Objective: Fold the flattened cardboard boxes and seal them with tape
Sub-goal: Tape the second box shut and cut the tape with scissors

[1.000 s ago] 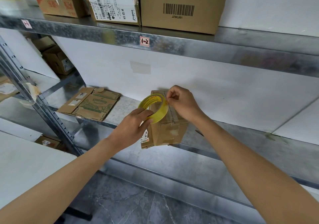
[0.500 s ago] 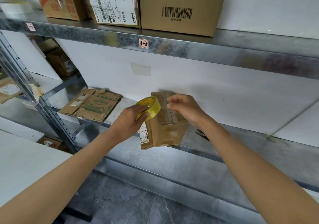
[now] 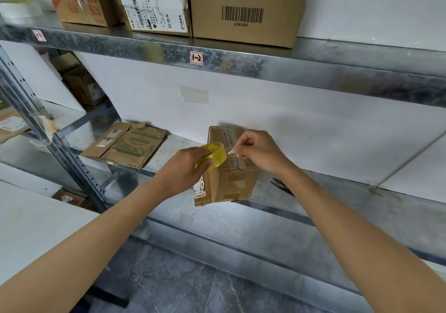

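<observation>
One folded box (image 3: 231, 182), upright on shelf (image 3: 313, 192). Left hand (image 3: 185, 165): grip clamped round tape roll (image 3: 214, 154) at box top. Right hand (image 3: 260, 151): grip pinching tape end (image 3: 232, 151). Step: sealing. Next, likely: draw tape along top seam, press flat.

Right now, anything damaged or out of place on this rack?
Two things. The barcode box on the top shelf has a torn upper edge. The small box being taped sits skewed to the middle shelf, its near corner seemingly past the front lip.
</observation>
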